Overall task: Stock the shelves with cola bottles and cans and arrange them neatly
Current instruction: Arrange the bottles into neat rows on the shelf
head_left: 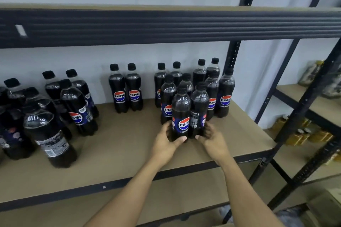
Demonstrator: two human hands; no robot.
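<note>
Two cola bottles stand upright and touching, side by side, on the brown shelf board (129, 145), toward its right end and about midway between the back edge and the front edge. The left hand (166, 141) wraps the base of the left front bottle (181, 110), thumb laid across the front low down and fingers curled round the far side. The right hand (212, 139) grips the base of the right front bottle (200, 103) in the same way, so both hands are closed round their bottles rather than spread wide. The left front bottle shows its red, white and blue logo to the camera; the right front bottle shows its barcode side. Just behind them a cluster of bottles (226, 94) fills the back right corner of the board, packed close in rows (black caps, dark drink, most logos facing out). A pair of bottles (125, 88) stands apart near the middle of the back edge. Toward the left end a loose group of bottles (77, 107) is scattered from back to front, turned various ways. The dark beam of the upper shelf (166, 24) runs across above, with a small white tag (20, 30) near its left end. Beyond the right edge a neighbouring rack holds yellowish jars (299, 136).
</note>
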